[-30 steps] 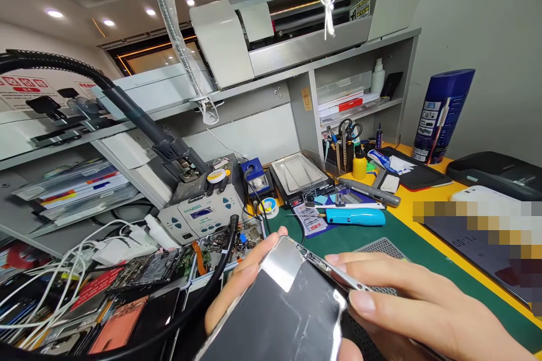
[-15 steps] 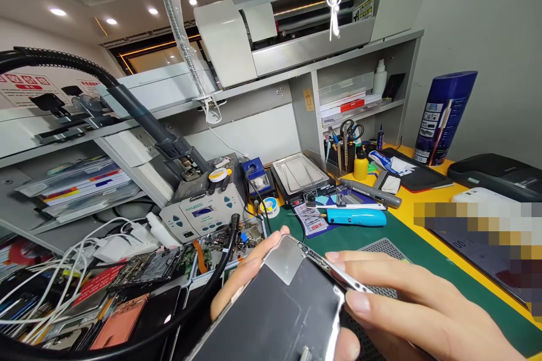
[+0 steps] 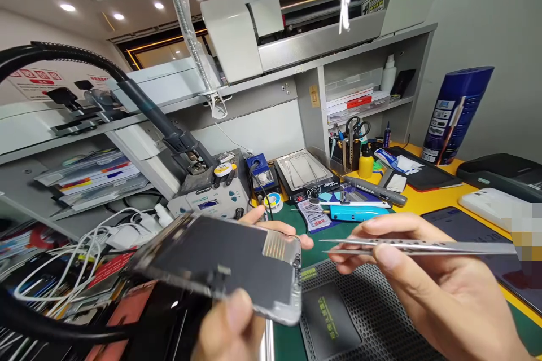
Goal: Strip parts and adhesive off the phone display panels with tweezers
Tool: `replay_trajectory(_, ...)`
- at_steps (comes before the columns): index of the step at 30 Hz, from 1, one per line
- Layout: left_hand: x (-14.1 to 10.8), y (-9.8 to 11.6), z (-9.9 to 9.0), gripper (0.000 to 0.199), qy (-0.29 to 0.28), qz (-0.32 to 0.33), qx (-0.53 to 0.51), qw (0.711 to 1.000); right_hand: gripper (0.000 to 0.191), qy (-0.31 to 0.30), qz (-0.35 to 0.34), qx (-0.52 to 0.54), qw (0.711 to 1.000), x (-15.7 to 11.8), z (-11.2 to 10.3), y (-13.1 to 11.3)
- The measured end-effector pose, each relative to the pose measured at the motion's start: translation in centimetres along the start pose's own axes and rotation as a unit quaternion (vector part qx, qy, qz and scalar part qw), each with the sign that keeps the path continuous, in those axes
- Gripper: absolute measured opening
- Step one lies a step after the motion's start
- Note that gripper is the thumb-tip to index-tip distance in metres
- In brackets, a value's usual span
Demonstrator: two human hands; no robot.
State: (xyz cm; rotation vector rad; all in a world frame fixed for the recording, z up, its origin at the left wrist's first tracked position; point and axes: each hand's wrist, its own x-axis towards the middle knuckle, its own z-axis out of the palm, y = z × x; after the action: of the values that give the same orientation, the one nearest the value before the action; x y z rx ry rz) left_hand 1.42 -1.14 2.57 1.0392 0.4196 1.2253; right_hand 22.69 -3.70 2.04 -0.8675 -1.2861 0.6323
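Observation:
My left hand holds a phone screen panel, its dark back facing up and tilted. The thumb presses the near edge, while fingers show behind the far edge. A ribbed metallic patch and small parts sit near the panel's right end. In my right hand is a pair of metal tweezers, pinched between thumb and fingers. Their tips are slightly apart, point left and stop short of the panel, with nothing between them. Below both hands lies a black perforated mat.
A grey rework station with a black hose stands at the left, beside white cables and phone parts. A blue screwdriver lies behind my hands. To the right are a phone and a tall blue can.
The panel has turned and moved left, its end now pointing right. My right hand has drawn away from the panel's edge to the right, and the tweezers now show fully.

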Motion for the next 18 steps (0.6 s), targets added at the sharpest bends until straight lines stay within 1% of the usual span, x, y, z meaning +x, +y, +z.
replay_trajectory(2, 1.2, -0.2, 0.3, 0.058, -0.025, -0.002, -0.059, 0.998, 0.011, -0.013, 0.031, 0.017, 0.999, -0.1, 0.0, -0.1)
replay_trajectory(4, 2.0, -0.4, 0.3, 0.061, -0.036, -0.046, -0.096, 0.994, 0.011, -0.026, 0.039, 0.012, 0.999, -0.3, 0.1, -0.1)
replay_trajectory(6, 2.3, -0.6, 0.1, 0.063, -0.033, -0.075, -0.099, 0.992, 0.013, -0.049, 0.033, 0.007, 0.998, -0.6, 0.2, -0.2)
replay_trajectory(10, 2.2, -1.2, -0.3, 0.072, -0.051, -0.086, -0.062, 0.993, 0.018, -0.108, 0.042, 0.011, 0.993, -1.1, 0.5, -0.2)
replay_trajectory(13, 2.1, -1.4, -0.3, 0.077, -0.063, -0.089, -0.054, 0.993, 0.018, -0.128, 0.001, -0.015, 0.992, -1.2, 0.6, -0.1)
replay_trajectory(15, 2.1, -1.6, -0.2, 0.078, -0.08, -0.095, -0.065, 0.99, 0.018, -0.117, -0.036, -0.045, 0.991, -1.1, 0.8, 0.1)
replay_trajectory(18, 2.1, -1.8, -0.2, 0.079, -0.101, -0.115, -0.09, 0.984, 0.021, -0.104, -0.065, -0.086, 0.989, -1.1, 1.2, 0.4)
